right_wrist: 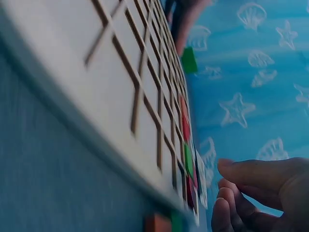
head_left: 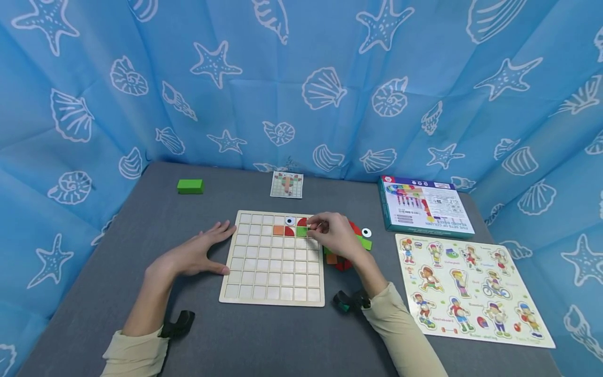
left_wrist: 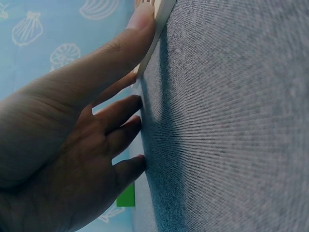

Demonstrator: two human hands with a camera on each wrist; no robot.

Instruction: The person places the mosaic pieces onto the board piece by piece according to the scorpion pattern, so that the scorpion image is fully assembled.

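Likely placing flat coloured tiles (head_left: 301,232): left hand (head_left: 197,253) spread at pale wooden grid board (head_left: 268,267), left edge; right hand (head_left: 337,235) upper-right, can't tell whether pinching, needs cell alignment.

The board (right_wrist: 104,96) blurs up close in the dim right wrist view.

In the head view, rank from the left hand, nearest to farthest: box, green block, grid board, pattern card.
1. Grid board, touching the left hand
2. Green block, back left
3. Pattern card, back middle
4. Box, back right
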